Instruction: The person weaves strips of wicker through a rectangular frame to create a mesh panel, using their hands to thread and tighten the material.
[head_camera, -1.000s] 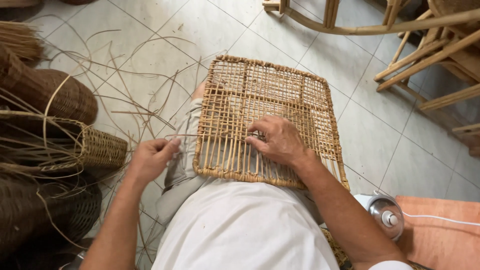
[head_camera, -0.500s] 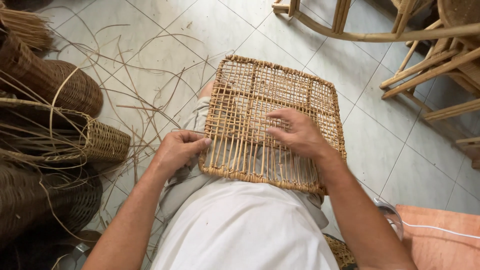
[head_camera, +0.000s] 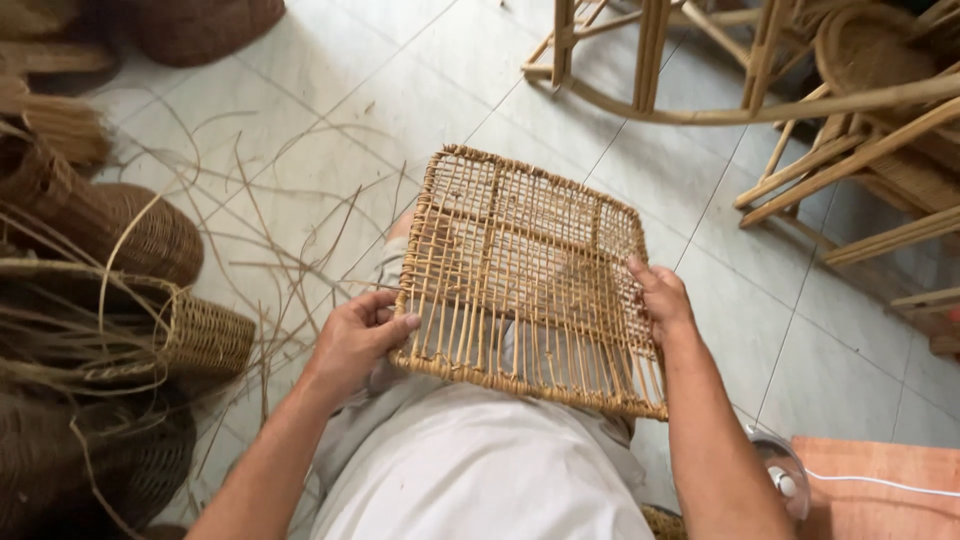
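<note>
Hands grip woven rattan panel (head_camera: 530, 275): left hand (head_camera: 355, 335) left edge, right hand (head_camera: 660, 298) right edge.

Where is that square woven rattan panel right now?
In the head view, the woven rattan panel sits mid-frame over the person's lap, gripped by the left hand and right hand at its side edges.

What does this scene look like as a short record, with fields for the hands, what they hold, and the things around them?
Left hand: grips the left edge of the woven rattan panel
Right hand: grips the panel's right edge
Panel: rectangular, open weave, held flat over the lap
Left side: woven baskets and loose rattan strands on the tiled floor
Upper right: wooden chair frames
Lower right: white cable on an orange surface
</note>
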